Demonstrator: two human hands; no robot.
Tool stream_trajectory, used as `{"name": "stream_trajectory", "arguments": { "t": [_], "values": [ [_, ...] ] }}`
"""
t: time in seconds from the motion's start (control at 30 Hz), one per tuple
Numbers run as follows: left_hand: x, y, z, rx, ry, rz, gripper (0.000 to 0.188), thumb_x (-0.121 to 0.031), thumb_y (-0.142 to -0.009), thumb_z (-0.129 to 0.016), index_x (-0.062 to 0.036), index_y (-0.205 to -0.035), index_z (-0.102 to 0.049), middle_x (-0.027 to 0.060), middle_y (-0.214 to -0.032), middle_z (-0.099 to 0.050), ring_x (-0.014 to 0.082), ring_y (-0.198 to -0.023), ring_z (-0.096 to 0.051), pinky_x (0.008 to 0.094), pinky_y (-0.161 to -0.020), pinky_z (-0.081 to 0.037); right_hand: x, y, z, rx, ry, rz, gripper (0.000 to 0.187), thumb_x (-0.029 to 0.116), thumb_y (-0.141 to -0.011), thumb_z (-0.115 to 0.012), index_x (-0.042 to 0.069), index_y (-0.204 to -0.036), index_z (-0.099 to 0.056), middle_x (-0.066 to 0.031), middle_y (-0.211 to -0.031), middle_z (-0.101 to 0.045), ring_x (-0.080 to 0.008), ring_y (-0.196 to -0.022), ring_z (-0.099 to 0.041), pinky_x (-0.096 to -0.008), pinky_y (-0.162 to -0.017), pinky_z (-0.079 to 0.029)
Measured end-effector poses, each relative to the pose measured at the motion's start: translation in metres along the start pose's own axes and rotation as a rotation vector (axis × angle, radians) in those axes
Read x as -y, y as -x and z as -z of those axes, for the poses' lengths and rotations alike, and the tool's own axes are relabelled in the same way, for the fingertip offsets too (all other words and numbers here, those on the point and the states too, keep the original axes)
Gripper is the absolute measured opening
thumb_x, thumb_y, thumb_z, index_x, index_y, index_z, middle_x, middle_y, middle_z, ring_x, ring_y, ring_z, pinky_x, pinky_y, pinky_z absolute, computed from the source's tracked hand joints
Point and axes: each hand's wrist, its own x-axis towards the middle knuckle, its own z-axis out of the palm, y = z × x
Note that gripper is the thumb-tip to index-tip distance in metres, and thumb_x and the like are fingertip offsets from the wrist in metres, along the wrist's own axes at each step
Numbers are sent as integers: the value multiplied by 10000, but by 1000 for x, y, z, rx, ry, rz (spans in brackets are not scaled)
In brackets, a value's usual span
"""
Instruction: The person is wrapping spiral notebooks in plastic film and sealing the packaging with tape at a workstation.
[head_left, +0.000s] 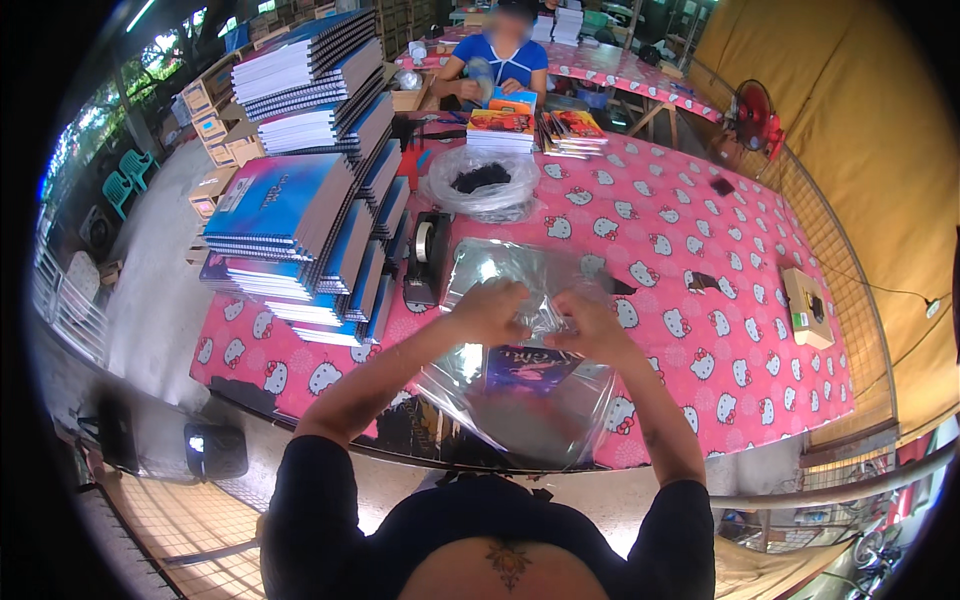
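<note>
Over the near middle of the table, my left hand [493,310] and my right hand [597,327] face each other with fingers curled on clear plastic [545,312]. Both pinch the film, which bunches and shines between them; whether it is a sheet or a bag I cannot tell. Partly under the film shows a dark blue and purple printed cover [530,372]. More clear plastic [520,262] lies flat just beyond my hands. A black tape dispenser [427,262] stands to the left of it, close to my left hand.
Tall stacks of blue spiral notebooks [280,215] rise at the left. Farther back are a clear bag of small black pieces [500,205], colourful booklets [500,128] and a seated person [500,60]. A small cardboard box [806,308] and red fan [757,118] are at right.
</note>
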Motion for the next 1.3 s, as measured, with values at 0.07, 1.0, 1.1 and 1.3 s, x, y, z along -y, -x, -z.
{"name": "stream_trajectory", "arguments": {
  "t": [0.07,1.0,1.1,1.3],
  "values": [
    [44,-14,-7,372,624,241,486,-380,-804,-752,-12,-1080,-595,150,-1005,-643,246,-851,-632,341,-778,-489,-25,-2,-6,122,-402,-149,426,213,-782,-804,49,-1118,-600,-84,-1029,-641,-205,-970,-618,-336,-833,-485],
    [182,96,-89,-1017,799,832,103,-129,-882,-611,-58,-815,-643,96,-731,-662,236,-591,-605,407,-522,-456,-34,-3,-18,56,-685,-266,316,157,-886,-699,-3,-1142,-605,-52,-986,-641,-123,-918,-601,-268,-793,-486],
    [149,66,-64,-629,-194,894,140,-96,-875,-581,18,-819,-642,275,-832,-673,445,-839,-665,535,-686,-531,-44,7,-19,5,-702,-265,321,175,-888,-695,-1,-1141,-605,-53,-983,-643,-125,-924,-600,-278,-798,-487],
    [124,65,-46,-585,25,586,195,-202,-866,-649,-8,-878,-665,182,-801,-687,342,-769,-693,422,-666,-542,-28,2,-22,-13,-702,-255,333,185,-883,-700,10,-1149,-603,-55,-968,-649,-129,-935,-606,-285,-786,-489]
  ]
}}
